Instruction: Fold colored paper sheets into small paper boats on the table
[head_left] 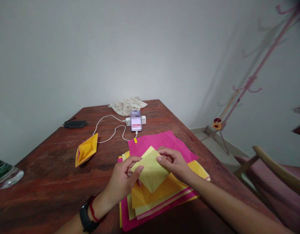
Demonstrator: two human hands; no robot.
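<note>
A folded pale yellow paper (152, 169) is held over a stack of pink, orange and yellow paper sheets (162, 198) on the wooden table (55, 175). My left hand (123, 180), with a black watch and red thread at the wrist, pinches the paper's left edge. My right hand (174, 162) grips its upper right edge with curled fingers. A large pink sheet (162, 143) lies just behind the hands.
A folded orange paper boat (86, 150) lies left of the stack. Behind it stand a phone (136, 123) on a white charger with a white cable, a black device (75, 124), and a crumpled cloth (127, 105). A chair (274, 172) and a pink coat stand (252, 81) are on the right.
</note>
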